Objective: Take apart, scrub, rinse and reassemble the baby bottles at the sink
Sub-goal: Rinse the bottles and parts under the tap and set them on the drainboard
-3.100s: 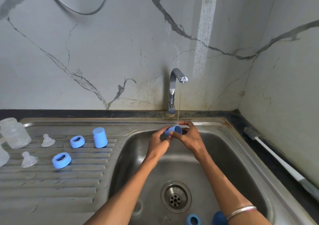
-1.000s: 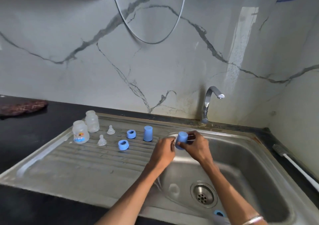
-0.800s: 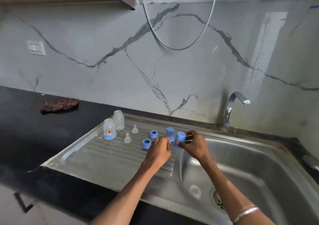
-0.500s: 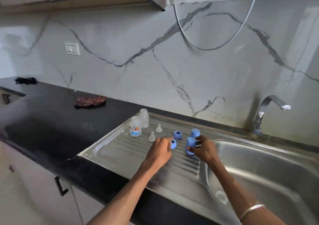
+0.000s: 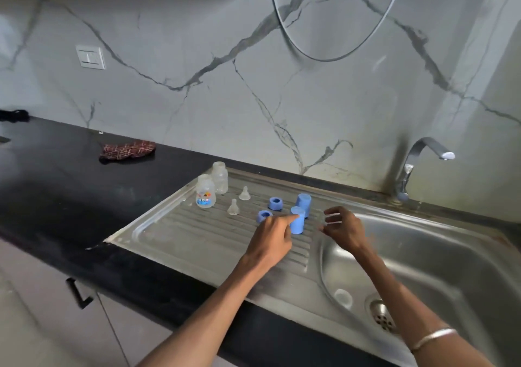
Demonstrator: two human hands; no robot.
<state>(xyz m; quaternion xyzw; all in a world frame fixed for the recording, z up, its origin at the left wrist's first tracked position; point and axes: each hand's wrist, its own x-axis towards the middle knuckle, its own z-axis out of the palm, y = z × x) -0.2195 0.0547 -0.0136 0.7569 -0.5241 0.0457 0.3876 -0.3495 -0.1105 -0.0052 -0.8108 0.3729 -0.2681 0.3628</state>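
On the ribbed steel drainboard (image 5: 197,242) stand two clear bottle bodies (image 5: 205,195), two clear nipples (image 5: 233,207), two blue screw rings (image 5: 275,203) and two blue caps. The nearer blue cap (image 5: 298,225) stands mouth down in front of the other cap (image 5: 304,203). My left hand (image 5: 272,238) stretches its index finger to the nearer cap's top and touches it. My right hand (image 5: 341,229) hovers just right of that cap with loosely curled fingers and holds nothing.
The sink basin (image 5: 439,256) lies to the right, with a drain (image 5: 381,315) and a whitish round piece (image 5: 342,296) on its floor. The tap (image 5: 417,163) stands behind it, with no water running. A checked cloth (image 5: 127,149) lies on the black counter (image 5: 56,186).
Both hands carried the rinsed blue cap from under the tap leftward to the drainboard. My right hand set it down mouth down and let go; my view swung left.
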